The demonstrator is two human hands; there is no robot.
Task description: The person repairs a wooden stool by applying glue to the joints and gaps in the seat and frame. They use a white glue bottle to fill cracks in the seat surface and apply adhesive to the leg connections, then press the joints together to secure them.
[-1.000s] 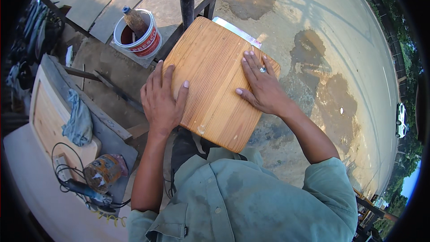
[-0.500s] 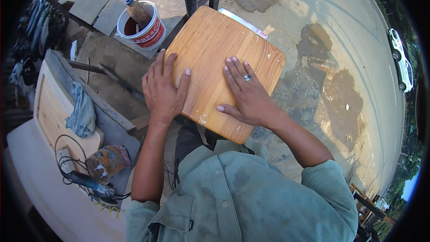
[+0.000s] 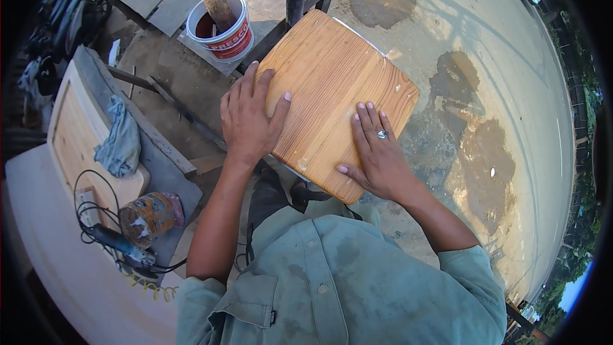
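Directly ahead, a wooden board [image 3: 325, 96] lay, grain slanting away rightward; my left hand [image 3: 248, 120] spread open over its left edge, my right hand [image 3: 381, 156] flat opposite, neither visibly gripping.

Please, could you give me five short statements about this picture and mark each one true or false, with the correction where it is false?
1. The left hand rests at the left edge of the wooden panel. True.
2. The right hand is closed into a fist. False: it lies flat on the panel.
3. A bottle leans inside the white bucket. True.
4. The cloth hangs from the bucket. False: it lies on the pale board.
5. The shirt has buttons. True.
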